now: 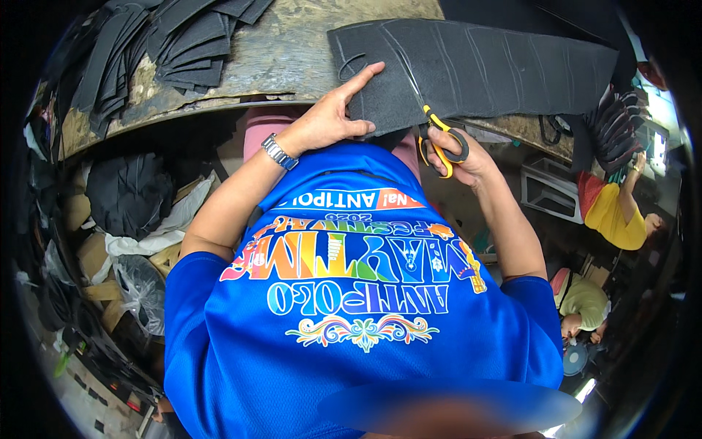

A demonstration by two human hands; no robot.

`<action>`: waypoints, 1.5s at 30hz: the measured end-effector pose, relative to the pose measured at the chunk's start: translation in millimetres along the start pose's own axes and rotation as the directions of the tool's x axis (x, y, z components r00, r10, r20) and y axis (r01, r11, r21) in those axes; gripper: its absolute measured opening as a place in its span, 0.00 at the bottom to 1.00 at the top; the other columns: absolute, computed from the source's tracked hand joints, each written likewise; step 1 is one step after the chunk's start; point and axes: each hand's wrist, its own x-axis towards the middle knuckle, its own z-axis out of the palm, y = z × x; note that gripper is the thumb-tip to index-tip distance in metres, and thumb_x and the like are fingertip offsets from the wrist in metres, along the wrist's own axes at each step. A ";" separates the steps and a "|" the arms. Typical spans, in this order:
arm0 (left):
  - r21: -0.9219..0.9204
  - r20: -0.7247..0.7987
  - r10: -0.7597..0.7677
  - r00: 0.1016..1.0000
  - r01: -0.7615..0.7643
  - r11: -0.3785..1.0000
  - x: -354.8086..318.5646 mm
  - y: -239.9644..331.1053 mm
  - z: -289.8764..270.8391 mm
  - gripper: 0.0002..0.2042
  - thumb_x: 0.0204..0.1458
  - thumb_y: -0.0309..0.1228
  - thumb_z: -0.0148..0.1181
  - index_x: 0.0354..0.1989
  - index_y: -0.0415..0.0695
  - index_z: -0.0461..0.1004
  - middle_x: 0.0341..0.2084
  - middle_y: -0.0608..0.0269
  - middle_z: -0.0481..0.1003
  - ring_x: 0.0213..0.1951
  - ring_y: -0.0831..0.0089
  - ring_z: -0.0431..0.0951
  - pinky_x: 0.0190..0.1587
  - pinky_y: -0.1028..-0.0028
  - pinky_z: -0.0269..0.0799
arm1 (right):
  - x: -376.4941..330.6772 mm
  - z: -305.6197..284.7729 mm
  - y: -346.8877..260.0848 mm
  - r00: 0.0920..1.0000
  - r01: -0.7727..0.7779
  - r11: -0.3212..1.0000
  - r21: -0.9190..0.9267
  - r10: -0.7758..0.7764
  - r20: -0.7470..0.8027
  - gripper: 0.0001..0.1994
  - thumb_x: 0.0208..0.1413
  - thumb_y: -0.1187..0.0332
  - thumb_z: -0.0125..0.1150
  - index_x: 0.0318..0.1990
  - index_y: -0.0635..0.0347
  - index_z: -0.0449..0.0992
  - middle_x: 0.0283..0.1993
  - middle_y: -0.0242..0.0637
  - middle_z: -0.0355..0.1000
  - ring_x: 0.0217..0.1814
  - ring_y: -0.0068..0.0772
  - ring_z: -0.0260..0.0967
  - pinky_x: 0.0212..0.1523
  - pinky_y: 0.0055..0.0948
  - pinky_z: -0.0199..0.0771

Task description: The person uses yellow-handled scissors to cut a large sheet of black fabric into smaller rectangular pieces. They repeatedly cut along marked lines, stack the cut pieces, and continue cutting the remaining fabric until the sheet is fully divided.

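A long black felt-like sheet [504,69] lies across the wooden table's near edge, marked with several pale curved lines. At its left end, my left hand [329,117] holds it, index finger and thumb stretched over the top; the other fingers are mostly hidden. My right hand [464,155] grips scissors [430,117] by their yellow and black handles, fingers through the loops. Their slim blades point away from me, along one of the marked lines near the sheet's left part. A thin curled black strip [352,67] shows beside my left index finger.
Stacks of cut black pieces [194,44] lie on the worn wooden table [307,44] at the far left. Below left are a black bundle [130,194] and a clear plastic bag [140,285]. Two people [621,212] are at the right, near a white stool [550,192].
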 end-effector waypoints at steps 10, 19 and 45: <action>-0.072 0.071 0.031 0.997 -0.026 0.997 -7.2 2.5 1.8 0.46 0.46 0.13 0.59 0.74 0.46 0.43 0.70 0.60 0.50 0.66 0.75 0.56 0.61 0.75 0.64 | 8.4 8.7 -33.9 0.995 -0.048 0.998 -0.038 0.044 -0.088 0.24 0.50 0.45 0.69 0.35 0.59 0.71 0.21 0.33 0.68 0.16 0.21 0.65 0.17 0.18 0.65; -0.040 0.061 0.059 0.996 -0.056 0.998 -14.8 8.4 -2.7 0.45 0.45 0.14 0.60 0.73 0.45 0.46 0.71 0.59 0.51 0.68 0.73 0.54 0.64 0.74 0.60 | 21.2 13.8 -43.2 0.997 -0.018 0.997 -0.077 0.012 -0.079 0.24 0.51 0.47 0.69 0.35 0.60 0.71 0.20 0.32 0.68 0.17 0.22 0.65 0.19 0.21 0.68; 0.624 -0.107 0.381 0.918 -0.236 0.745 -35.9 145.4 -145.8 0.26 0.47 0.19 0.52 0.59 0.43 0.71 0.55 0.58 0.74 0.59 0.68 0.71 0.62 0.68 0.64 | 23.6 44.1 7.0 0.973 0.229 0.946 0.231 -0.213 -0.094 0.19 0.58 0.53 0.63 0.32 0.61 0.71 0.23 0.36 0.68 0.20 0.24 0.64 0.22 0.21 0.65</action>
